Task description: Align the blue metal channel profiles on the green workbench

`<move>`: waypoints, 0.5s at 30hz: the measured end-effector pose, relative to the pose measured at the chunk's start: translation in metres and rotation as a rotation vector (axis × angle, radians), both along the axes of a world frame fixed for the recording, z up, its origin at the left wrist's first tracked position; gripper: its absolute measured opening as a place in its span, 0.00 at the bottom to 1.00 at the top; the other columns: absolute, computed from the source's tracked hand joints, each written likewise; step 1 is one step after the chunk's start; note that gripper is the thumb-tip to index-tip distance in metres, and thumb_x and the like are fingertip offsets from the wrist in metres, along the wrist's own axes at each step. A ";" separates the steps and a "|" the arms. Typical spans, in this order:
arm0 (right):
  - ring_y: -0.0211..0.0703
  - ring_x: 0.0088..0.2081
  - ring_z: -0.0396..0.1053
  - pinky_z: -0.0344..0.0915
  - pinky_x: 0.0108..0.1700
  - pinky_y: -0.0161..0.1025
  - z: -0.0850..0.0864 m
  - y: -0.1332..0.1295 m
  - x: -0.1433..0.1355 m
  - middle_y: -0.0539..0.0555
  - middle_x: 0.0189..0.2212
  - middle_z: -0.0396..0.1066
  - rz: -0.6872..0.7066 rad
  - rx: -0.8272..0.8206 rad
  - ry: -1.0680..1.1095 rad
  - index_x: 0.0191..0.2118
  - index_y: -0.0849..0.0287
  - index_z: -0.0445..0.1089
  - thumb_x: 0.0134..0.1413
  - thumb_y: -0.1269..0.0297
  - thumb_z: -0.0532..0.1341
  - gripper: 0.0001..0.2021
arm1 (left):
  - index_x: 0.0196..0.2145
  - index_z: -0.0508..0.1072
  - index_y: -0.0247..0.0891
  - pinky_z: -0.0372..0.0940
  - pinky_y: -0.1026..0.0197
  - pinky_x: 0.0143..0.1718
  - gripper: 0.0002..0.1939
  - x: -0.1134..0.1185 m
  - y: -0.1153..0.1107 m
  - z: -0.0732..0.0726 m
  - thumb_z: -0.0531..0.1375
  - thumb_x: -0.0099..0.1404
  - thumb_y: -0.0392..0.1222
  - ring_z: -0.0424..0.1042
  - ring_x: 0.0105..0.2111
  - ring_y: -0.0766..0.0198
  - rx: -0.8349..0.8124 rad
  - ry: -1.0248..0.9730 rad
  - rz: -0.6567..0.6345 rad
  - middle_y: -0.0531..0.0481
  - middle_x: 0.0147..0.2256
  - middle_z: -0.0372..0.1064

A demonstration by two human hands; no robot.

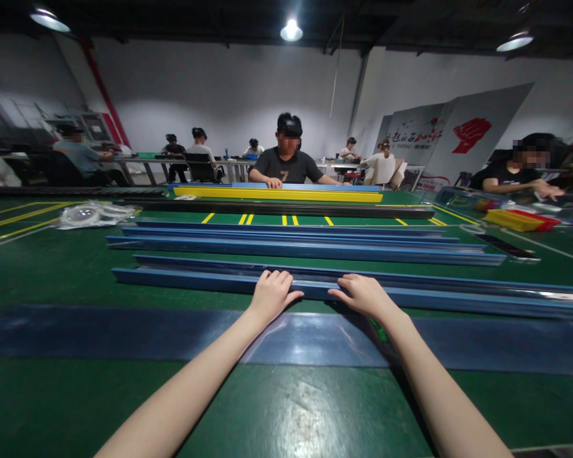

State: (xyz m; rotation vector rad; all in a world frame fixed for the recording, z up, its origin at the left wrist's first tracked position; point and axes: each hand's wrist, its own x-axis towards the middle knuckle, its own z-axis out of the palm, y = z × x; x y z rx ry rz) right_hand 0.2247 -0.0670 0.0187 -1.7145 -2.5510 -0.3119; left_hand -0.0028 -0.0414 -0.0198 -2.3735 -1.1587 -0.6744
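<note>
A long blue channel (191,280) lies crosswise on the green table, its open side up. My left hand (274,292) grips its near wall left of centre, fingers curled over the edge and thumb on the near side. To the right, my right hand (360,294) holds the same channel in a similar way, thumb pointing inward. Nearer to me a flat, clear bluish strip (109,334) stretches across the table beneath my forearms. Beyond the held channel, more blue channels (310,249) lie parallel to it.
Farther back are a black bar (286,208), a yellow bar (277,194), bagged rolls (83,215), a phone (509,248) and a yellow tray (510,220). A person (289,159) sits opposite, hands at the bars. Another person (516,168) sits at the right.
</note>
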 end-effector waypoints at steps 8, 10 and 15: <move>0.41 0.34 0.68 0.52 0.29 0.34 0.001 -0.001 -0.001 0.54 0.32 0.71 -0.006 0.000 -0.004 0.31 0.59 0.68 0.59 0.51 0.44 0.21 | 0.31 0.66 0.36 0.53 0.58 0.34 0.17 0.000 0.001 -0.001 0.54 0.60 0.55 0.66 0.34 0.60 0.008 0.003 0.005 0.49 0.33 0.70; 0.41 0.34 0.68 0.52 0.29 0.34 0.001 -0.001 -0.001 0.54 0.31 0.71 -0.006 0.000 -0.005 0.31 0.59 0.68 0.59 0.51 0.44 0.21 | 0.31 0.66 0.36 0.53 0.58 0.34 0.17 0.000 0.001 -0.001 0.54 0.60 0.55 0.66 0.34 0.60 0.007 0.002 0.004 0.49 0.33 0.70; 0.41 0.34 0.68 0.52 0.29 0.33 0.000 0.000 -0.001 0.54 0.32 0.71 -0.003 0.011 -0.007 0.31 0.59 0.68 0.59 0.51 0.44 0.21 | 0.31 0.66 0.36 0.53 0.58 0.34 0.17 0.000 0.001 -0.001 0.54 0.60 0.55 0.66 0.34 0.60 0.003 0.004 0.004 0.49 0.34 0.70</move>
